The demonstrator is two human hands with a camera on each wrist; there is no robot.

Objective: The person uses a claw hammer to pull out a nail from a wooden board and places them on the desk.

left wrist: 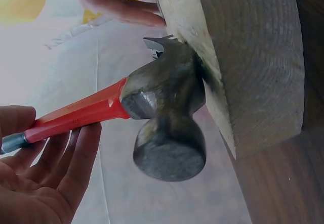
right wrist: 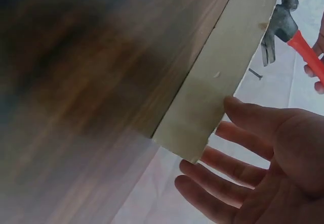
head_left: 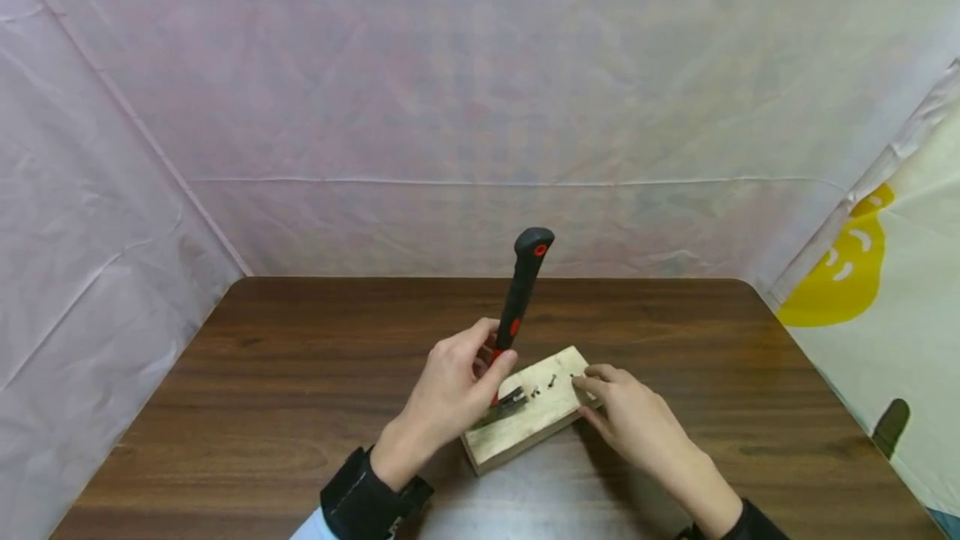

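While claw hammer stands head-down on wooden block, I see handle's long axis run steeply up, leaning right; claw points toward nails. Left hand holds lower handle between thumb and fingers. Right hand, fingers loosely spread, touches block's right end. I count one hammer, one block, at least two nails, on brown wood-grain table.

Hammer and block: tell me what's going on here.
A person's left hand holds the hammer with its head down at the block, near some nails on top. The right hand touches the block's other end. The block lies on the table.
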